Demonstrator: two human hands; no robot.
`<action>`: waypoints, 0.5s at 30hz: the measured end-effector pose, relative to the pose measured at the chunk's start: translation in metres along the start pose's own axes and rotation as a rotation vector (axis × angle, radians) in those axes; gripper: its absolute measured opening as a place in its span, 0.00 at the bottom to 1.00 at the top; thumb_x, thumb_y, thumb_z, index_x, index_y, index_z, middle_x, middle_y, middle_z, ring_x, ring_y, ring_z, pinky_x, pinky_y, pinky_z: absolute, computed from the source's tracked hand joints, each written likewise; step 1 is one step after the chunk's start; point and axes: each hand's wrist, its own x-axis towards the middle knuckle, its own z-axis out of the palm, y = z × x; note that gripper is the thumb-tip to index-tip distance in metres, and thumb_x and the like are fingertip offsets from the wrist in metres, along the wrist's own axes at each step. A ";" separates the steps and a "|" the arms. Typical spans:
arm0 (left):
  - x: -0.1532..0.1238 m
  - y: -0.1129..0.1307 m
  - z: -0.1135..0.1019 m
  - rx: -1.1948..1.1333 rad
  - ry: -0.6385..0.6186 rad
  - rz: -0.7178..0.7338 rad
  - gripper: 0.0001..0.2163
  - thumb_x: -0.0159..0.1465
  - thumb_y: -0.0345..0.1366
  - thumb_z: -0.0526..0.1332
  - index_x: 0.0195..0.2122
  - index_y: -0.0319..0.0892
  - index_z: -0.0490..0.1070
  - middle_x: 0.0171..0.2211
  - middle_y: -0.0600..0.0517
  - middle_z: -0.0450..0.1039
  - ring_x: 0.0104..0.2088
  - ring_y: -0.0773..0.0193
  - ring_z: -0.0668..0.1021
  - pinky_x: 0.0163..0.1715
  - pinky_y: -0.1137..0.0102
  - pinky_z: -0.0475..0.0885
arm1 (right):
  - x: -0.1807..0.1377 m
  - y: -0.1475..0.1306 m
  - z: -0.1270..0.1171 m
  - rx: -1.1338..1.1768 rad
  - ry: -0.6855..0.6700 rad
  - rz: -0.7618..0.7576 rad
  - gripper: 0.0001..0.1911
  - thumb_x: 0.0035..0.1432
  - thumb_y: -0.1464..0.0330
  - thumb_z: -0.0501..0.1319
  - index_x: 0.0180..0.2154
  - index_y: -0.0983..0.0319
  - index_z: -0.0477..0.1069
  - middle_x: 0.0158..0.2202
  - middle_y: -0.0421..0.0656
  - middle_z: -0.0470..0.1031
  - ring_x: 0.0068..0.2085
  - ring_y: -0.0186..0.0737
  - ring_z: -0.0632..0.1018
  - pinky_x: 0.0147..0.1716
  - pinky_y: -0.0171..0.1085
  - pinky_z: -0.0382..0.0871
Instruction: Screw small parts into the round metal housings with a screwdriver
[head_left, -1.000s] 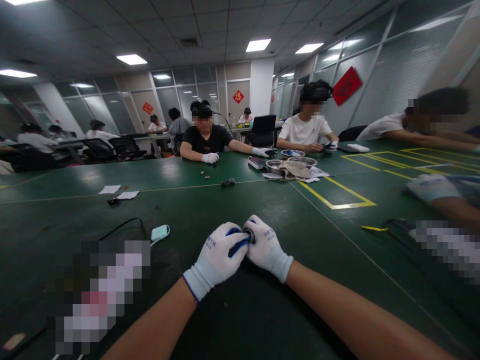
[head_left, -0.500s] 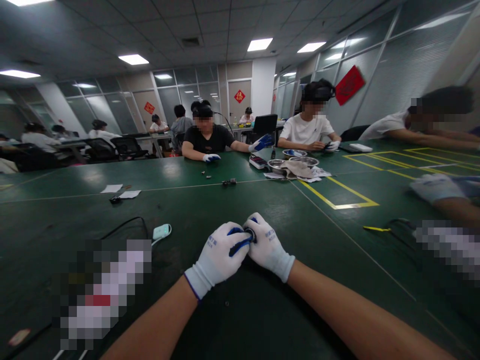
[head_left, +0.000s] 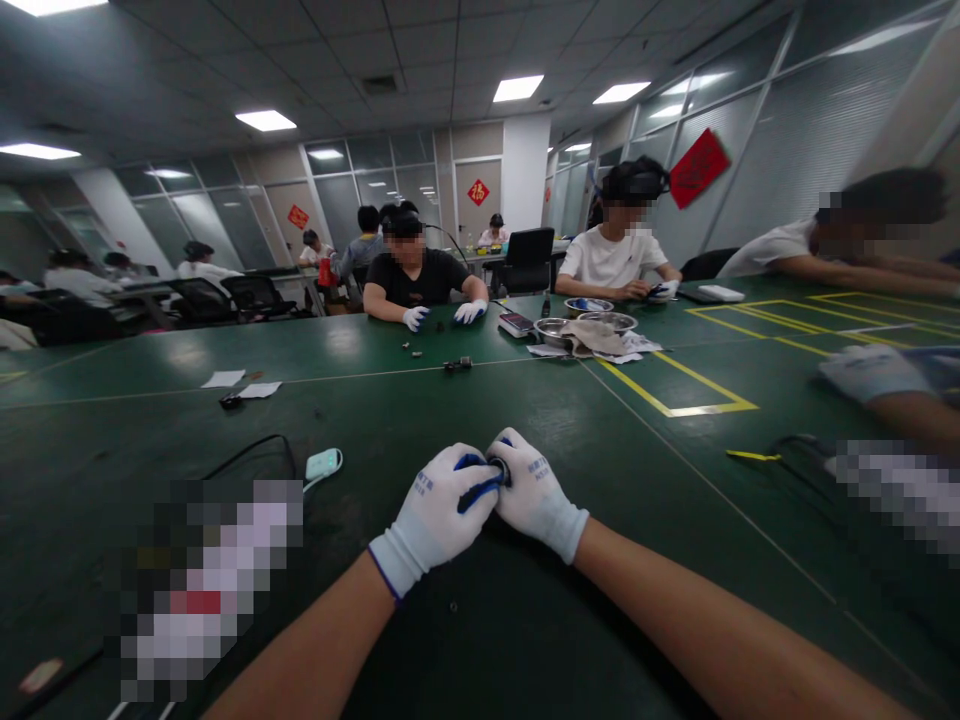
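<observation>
Above the green table (head_left: 622, 480), both of my gloved hands meet in front of me. My right hand (head_left: 538, 497) grips a small dark round part (head_left: 501, 470) with a ring-like metal rim, mostly hidden by the gloves. My left hand (head_left: 435, 508) is closed with its blue-coated fingers on the same part, thumb and fingertips at its rim. The gloves are white with blue palms. A tiny dark ring-shaped piece (head_left: 453, 607) lies on the table below my hands.
Ahead lie a dark cylindrical part (head_left: 458, 365), metal bowls (head_left: 551, 331) with a cloth (head_left: 596, 339), and paper slips (head_left: 259, 390). A pale green device (head_left: 323, 464) with cables is at left. Co-workers sit across and at right, one with a gloved hand (head_left: 874, 372) on the table.
My hands hold nearly the same pose on the part. The co-worker across has lowered a raised gloved hand to the table, with a small dark object now visible between both hands.
</observation>
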 end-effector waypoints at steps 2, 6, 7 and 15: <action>0.000 0.000 0.000 -0.007 -0.002 0.000 0.09 0.68 0.33 0.62 0.45 0.42 0.81 0.45 0.45 0.77 0.45 0.57 0.80 0.48 0.60 0.79 | 0.000 -0.001 0.000 -0.011 -0.007 0.007 0.05 0.55 0.74 0.63 0.30 0.60 0.67 0.35 0.43 0.68 0.32 0.38 0.72 0.30 0.37 0.67; 0.001 -0.001 0.002 -0.016 0.001 0.012 0.09 0.68 0.33 0.62 0.45 0.42 0.81 0.45 0.45 0.77 0.45 0.57 0.80 0.48 0.60 0.79 | 0.000 -0.003 -0.001 -0.042 -0.026 0.013 0.06 0.55 0.73 0.63 0.29 0.60 0.67 0.35 0.42 0.69 0.31 0.37 0.72 0.29 0.37 0.66; 0.000 -0.002 0.002 -0.018 0.004 0.019 0.09 0.68 0.33 0.62 0.45 0.43 0.81 0.45 0.45 0.77 0.45 0.57 0.80 0.48 0.60 0.79 | 0.000 -0.004 -0.001 -0.050 -0.031 0.019 0.06 0.55 0.73 0.63 0.29 0.60 0.67 0.34 0.42 0.69 0.30 0.37 0.72 0.29 0.36 0.65; 0.000 -0.003 0.003 -0.004 0.012 0.037 0.08 0.68 0.33 0.63 0.46 0.43 0.81 0.45 0.45 0.77 0.45 0.57 0.80 0.48 0.61 0.79 | -0.001 -0.004 -0.002 -0.038 -0.025 0.038 0.06 0.55 0.73 0.63 0.29 0.60 0.68 0.33 0.41 0.69 0.30 0.36 0.72 0.29 0.35 0.65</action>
